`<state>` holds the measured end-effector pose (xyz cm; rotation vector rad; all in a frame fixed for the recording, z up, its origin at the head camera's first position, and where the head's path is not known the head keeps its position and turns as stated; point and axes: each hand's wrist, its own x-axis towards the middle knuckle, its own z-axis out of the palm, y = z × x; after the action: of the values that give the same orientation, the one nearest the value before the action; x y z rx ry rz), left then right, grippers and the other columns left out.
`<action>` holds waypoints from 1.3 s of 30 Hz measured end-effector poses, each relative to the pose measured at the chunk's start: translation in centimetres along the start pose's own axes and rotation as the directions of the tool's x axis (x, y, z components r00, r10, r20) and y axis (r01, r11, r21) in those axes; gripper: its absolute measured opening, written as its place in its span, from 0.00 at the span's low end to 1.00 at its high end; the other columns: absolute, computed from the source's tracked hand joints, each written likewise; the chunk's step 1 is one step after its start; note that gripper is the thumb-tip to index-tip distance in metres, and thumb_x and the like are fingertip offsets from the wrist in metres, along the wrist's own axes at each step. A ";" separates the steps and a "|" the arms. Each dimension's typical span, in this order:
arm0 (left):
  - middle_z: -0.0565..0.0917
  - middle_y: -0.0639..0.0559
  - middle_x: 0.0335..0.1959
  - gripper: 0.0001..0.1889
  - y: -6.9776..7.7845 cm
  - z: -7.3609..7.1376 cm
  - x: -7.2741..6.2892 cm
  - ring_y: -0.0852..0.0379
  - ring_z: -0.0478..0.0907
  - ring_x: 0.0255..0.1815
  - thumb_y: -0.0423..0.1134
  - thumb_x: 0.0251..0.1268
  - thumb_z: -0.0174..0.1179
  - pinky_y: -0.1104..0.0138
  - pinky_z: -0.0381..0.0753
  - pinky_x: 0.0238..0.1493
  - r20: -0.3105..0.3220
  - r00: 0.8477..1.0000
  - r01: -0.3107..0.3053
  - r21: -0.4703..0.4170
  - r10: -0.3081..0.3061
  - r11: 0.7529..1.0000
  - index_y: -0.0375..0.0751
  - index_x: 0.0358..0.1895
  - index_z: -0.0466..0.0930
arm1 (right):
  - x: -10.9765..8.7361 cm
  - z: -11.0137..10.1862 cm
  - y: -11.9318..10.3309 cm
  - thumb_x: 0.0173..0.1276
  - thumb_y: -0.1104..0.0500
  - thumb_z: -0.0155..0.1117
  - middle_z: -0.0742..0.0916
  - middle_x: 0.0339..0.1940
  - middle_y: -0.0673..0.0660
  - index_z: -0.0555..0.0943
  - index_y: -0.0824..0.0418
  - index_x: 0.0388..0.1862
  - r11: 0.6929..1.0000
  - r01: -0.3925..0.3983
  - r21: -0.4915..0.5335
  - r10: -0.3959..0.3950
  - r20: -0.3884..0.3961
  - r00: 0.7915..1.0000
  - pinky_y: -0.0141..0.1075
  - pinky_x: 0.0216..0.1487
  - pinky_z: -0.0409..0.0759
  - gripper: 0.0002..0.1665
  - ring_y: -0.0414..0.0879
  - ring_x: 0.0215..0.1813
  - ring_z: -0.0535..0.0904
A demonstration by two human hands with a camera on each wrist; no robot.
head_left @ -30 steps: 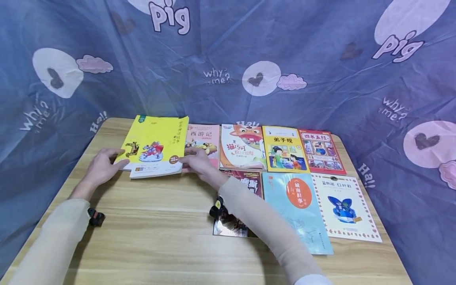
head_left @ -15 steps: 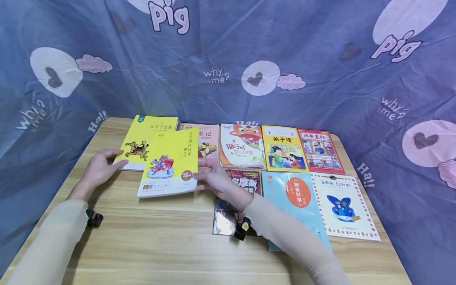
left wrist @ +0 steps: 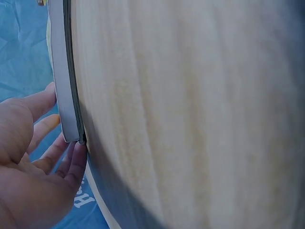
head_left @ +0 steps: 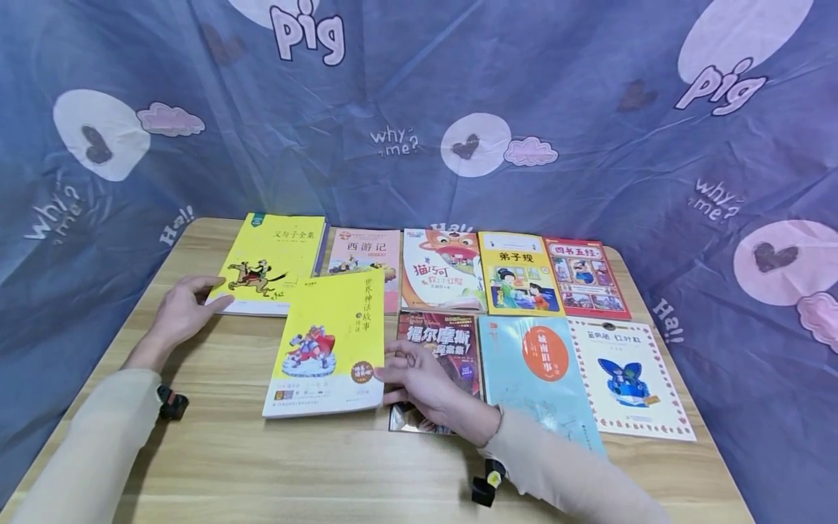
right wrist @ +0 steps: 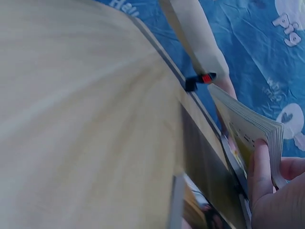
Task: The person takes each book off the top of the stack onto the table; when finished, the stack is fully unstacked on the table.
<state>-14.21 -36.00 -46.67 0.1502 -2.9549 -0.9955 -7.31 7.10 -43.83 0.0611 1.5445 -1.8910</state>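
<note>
My right hand (head_left: 428,386) pinches the right edge of a yellow book with a red-caped figure (head_left: 340,313), thumb on the cover. In the right wrist view, its page edges (right wrist: 275,148) show and it is tilted, raised off the table. My left hand (head_left: 180,313) holds the front left corner of another yellow book, with a horse rider on its cover (head_left: 262,247), which lies at the table's back left. The left wrist view shows fingertips (left wrist: 78,160) at that book's corner. The raised book partly covers a pink book (head_left: 373,247).
A fox-cover book (head_left: 441,273), a yellow children's book (head_left: 520,273) and a red book (head_left: 587,276) continue the back row. In front lie a dark red book (head_left: 435,335), a light-blue book (head_left: 517,393) and a white book (head_left: 631,386). A blue printed cloth (head_left: 419,94) hangs behind.
My right hand has drawn the red-caped-figure book off the horse-rider book, toward the front and right. The horse-rider cover and more of the pink book now show. The left hand stays put.
</note>
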 end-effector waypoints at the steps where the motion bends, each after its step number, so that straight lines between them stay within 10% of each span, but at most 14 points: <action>1: 0.75 0.27 0.57 0.31 0.0 0.0 0.0 0.34 0.75 0.52 0.48 0.78 0.63 0.59 0.70 0.46 0.003 1.000 0.003 -0.001 -0.003 1.000 0.25 0.70 0.73 | -0.3 0.0 0.3 0.71 0.71 0.65 0.89 0.41 0.51 0.69 0.68 0.70 1.000 -0.006 0.007 0.006 0.004 1.000 0.36 0.37 0.91 0.30 0.43 0.39 0.89; 23: 0.77 0.25 0.57 0.30 0.3 -0.1 -0.1 0.32 0.77 0.53 0.48 0.78 0.62 0.55 0.73 0.48 0.005 1.000 -0.020 0.019 0.020 1.000 0.25 0.69 0.74 | -5.1 -0.7 3.5 0.70 0.74 0.63 0.86 0.36 0.50 0.71 0.67 0.59 0.993 -0.095 0.068 0.092 0.048 0.995 0.43 0.43 0.92 0.21 0.48 0.41 0.90; 39: 0.76 0.24 0.59 0.31 0.2 -0.1 -0.2 0.31 0.77 0.53 0.48 0.78 0.62 0.55 0.73 0.48 0.008 0.999 -0.033 0.006 0.033 0.999 0.24 0.69 0.73 | -4.4 -0.5 3.7 0.71 0.73 0.65 0.87 0.37 0.54 0.69 0.72 0.61 0.989 -0.149 0.017 0.148 0.053 0.988 0.45 0.48 0.91 0.23 0.48 0.42 0.91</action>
<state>-14.07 -35.90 -46.42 0.0980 -2.9571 -0.9860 -2.16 9.42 -45.18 0.1315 1.4450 -1.7779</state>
